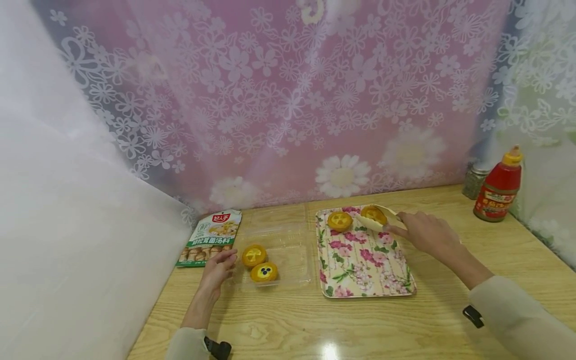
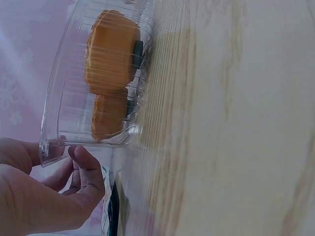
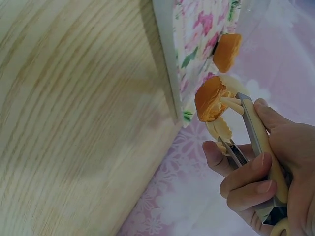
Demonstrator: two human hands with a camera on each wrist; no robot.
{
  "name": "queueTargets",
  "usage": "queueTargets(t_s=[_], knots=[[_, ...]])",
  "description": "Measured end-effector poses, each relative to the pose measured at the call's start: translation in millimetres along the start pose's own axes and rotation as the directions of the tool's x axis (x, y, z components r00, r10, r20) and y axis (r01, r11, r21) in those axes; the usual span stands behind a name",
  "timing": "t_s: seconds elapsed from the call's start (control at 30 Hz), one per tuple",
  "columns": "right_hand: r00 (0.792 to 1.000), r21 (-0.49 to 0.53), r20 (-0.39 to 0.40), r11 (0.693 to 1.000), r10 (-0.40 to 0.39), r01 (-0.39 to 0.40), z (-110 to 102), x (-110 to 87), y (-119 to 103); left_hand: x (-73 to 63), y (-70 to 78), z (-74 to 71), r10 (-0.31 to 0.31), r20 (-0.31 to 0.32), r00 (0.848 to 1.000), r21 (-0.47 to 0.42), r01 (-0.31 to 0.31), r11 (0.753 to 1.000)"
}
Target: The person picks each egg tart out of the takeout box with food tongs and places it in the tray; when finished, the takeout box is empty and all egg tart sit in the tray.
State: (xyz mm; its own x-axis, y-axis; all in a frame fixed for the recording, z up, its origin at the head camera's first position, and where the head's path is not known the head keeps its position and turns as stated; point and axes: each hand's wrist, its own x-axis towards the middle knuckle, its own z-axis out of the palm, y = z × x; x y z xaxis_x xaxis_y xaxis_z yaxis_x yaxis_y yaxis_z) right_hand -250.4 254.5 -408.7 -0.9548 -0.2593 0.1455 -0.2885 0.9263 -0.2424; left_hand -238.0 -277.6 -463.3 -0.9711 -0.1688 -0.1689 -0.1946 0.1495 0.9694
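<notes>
My right hand (image 1: 426,232) grips a pair of tongs (image 3: 256,132), metal with cream-coloured tips. Between those tips is an egg tart (image 3: 209,98), over the far right corner of the floral tray (image 1: 333,265); whether it touches the tray I cannot tell. Another tart (image 1: 339,221) lies at the tray's far left. With thumb and fingers, my left hand (image 1: 217,272) pinches the left rim of a clear plastic container (image 2: 69,118). Inside the container sit two tarts, one with a yellow cross-like top (image 1: 254,255) and one with dark berries (image 1: 264,272).
A green and white food packet (image 1: 209,240) lies left of the container, against the curtain. At the back right stand a red sauce bottle (image 1: 497,192) with a yellow cap and a small glass jar (image 1: 474,182). A flowered curtain (image 1: 292,100) hangs behind the wooden table (image 1: 288,320).
</notes>
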Motion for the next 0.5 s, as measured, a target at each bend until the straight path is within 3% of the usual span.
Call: queueTargets(t_s=[0.5], knots=[[1.0,-0.074,-0.019,0.997,-0.007,0.005,14,6.2,2,1.5,-1.4,0.7,0.001,-0.005,1.0,-0.002,-0.001,1.0]])
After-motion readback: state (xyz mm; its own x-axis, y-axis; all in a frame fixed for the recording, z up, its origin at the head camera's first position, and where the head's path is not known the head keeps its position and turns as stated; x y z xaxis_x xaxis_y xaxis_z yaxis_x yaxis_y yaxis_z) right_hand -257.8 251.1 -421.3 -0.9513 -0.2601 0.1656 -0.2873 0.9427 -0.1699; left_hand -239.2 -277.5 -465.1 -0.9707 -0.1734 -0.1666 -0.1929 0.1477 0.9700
